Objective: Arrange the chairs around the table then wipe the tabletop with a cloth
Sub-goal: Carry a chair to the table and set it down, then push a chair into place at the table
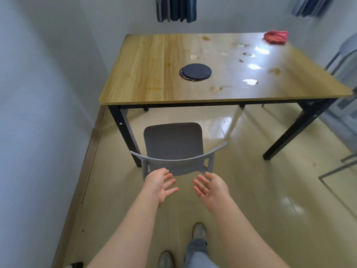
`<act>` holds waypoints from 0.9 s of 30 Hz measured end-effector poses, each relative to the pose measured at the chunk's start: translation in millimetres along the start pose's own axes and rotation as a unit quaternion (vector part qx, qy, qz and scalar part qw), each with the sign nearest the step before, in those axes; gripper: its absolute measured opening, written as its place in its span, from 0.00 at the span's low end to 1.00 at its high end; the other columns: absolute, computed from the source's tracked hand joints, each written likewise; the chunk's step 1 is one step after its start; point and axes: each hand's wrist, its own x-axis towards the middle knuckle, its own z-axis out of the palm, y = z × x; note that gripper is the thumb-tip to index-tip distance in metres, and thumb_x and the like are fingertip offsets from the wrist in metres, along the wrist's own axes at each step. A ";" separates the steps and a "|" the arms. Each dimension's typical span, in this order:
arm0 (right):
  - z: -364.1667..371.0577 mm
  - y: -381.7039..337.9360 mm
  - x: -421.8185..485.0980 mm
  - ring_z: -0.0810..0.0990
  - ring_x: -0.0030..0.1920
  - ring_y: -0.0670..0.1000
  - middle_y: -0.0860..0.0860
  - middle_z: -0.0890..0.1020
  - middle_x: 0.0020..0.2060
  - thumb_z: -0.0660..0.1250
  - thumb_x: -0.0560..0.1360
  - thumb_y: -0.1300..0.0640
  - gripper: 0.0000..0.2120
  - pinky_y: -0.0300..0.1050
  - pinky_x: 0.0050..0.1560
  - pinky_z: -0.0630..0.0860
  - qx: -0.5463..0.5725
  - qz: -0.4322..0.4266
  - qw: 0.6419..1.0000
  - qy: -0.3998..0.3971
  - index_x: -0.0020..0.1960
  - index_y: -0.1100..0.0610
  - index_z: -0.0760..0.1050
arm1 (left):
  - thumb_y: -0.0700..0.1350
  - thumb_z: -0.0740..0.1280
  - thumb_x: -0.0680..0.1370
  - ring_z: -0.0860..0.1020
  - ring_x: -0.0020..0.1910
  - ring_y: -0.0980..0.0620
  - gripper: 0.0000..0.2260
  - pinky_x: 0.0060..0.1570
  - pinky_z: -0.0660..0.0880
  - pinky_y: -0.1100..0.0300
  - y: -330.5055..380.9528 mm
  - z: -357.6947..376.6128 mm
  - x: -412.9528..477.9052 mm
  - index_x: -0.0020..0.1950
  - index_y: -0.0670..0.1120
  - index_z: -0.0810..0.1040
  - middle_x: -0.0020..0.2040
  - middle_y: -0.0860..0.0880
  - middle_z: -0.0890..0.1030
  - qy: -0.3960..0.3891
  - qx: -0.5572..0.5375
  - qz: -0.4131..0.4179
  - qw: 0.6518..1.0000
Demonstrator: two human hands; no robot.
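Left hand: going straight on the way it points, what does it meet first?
Probably the grey chair's backrest, just ahead of the open left hand; nothing shows between them, though depth is unclear.

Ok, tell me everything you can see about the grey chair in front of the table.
The grey chair looks like moulded plastic: a flat, rounded-square seat and a curved backrest band on short posts. It stands upright on the tiled floor, seat facing the table, close to its near-left black leg. The left hand and right hand reach open just behind the backrest; neither grips it.
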 end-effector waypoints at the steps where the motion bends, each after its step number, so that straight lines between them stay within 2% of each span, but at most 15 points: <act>1: -5.7 3.2 -5.1 0.78 0.48 0.56 0.57 0.77 0.54 0.55 0.81 0.60 0.15 0.50 0.54 0.72 0.003 -0.001 1.000 0.001 0.66 0.61 0.68 | 0.40 0.56 0.82 0.72 0.65 0.41 0.16 0.54 0.72 0.43 -5.4 0.2 -3.8 0.70 0.39 0.66 0.67 0.40 0.72 -0.005 0.016 0.000 1.000; 4: -33.0 15.0 -23.0 0.77 0.39 0.53 0.55 0.78 0.46 0.55 0.80 0.60 0.15 0.49 0.52 0.71 0.013 0.000 1.000 0.004 0.66 0.62 0.69 | 0.41 0.58 0.81 0.76 0.54 0.44 0.14 0.51 0.73 0.47 -27.7 1.1 -23.1 0.66 0.41 0.70 0.57 0.43 0.75 -0.004 0.054 0.013 0.998; 9: -83.5 15.5 -48.3 0.76 0.38 0.52 0.54 0.78 0.43 0.55 0.80 0.60 0.09 0.49 0.54 0.71 0.018 -0.009 1.000 -0.002 0.58 0.59 0.70 | 0.41 0.59 0.81 0.77 0.48 0.47 0.07 0.51 0.73 0.49 -63.1 17.9 -63.0 0.57 0.43 0.72 0.45 0.47 0.77 0.003 0.062 0.048 0.997; 11: -106.1 11.5 -56.4 0.75 0.38 0.52 0.53 0.77 0.40 0.56 0.80 0.60 0.07 0.50 0.57 0.71 0.005 -0.014 1.000 -0.015 0.55 0.60 0.70 | 0.41 0.59 0.81 0.77 0.45 0.48 0.05 0.51 0.73 0.50 -82.9 28.8 -81.2 0.54 0.44 0.73 0.45 0.47 0.77 0.003 0.055 0.065 0.996; 13: -134.1 8.2 -65.5 0.76 0.37 0.52 0.53 0.77 0.40 0.56 0.80 0.60 0.07 0.49 0.55 0.73 -0.013 -0.019 0.999 -0.027 0.55 0.60 0.70 | 0.40 0.58 0.81 0.76 0.46 0.48 0.05 0.51 0.72 0.50 -108.9 43.0 -102.4 0.50 0.45 0.73 0.46 0.46 0.76 0.001 0.046 0.077 0.996; 16: -182.1 6.5 -79.5 0.76 0.37 0.52 0.53 0.77 0.39 0.57 0.80 0.60 0.07 0.46 0.44 0.74 -0.046 -0.020 0.998 -0.039 0.56 0.59 0.70 | 0.39 0.56 0.81 0.76 0.44 0.49 0.06 0.52 0.71 0.51 -151.4 62.2 -133.2 0.53 0.45 0.72 0.44 0.47 0.75 -0.006 0.039 0.075 0.996; 20: -273.6 10.4 -111.7 0.76 0.37 0.52 0.53 0.78 0.40 0.57 0.80 0.59 0.07 0.44 0.40 0.73 -0.075 -0.009 0.996 -0.038 0.54 0.59 0.71 | 0.40 0.56 0.81 0.75 0.49 0.47 0.07 0.53 0.70 0.52 -233.4 88.0 -192.4 0.56 0.45 0.71 0.44 0.47 0.76 -0.002 0.050 0.043 0.998; 24: -339.8 22.6 -137.8 0.77 0.40 0.52 0.54 0.78 0.42 0.58 0.80 0.58 0.06 0.45 0.40 0.74 -0.103 0.021 0.992 -0.067 0.53 0.59 0.72 | 0.38 0.56 0.80 0.76 0.42 0.51 0.08 0.51 0.70 0.53 -290.3 97.3 -229.2 0.55 0.45 0.72 0.44 0.47 0.76 0.019 0.063 0.035 0.997; 27: -385.3 30.0 -149.3 0.77 0.39 0.52 0.54 0.78 0.41 0.57 0.80 0.58 0.07 0.44 0.37 0.73 -0.084 0.006 0.996 -0.035 0.54 0.59 0.71 | 0.37 0.56 0.79 0.76 0.42 0.51 0.08 0.51 0.72 0.53 -329.5 103.4 -260.2 0.49 0.46 0.73 0.44 0.47 0.77 0.011 0.094 0.022 0.995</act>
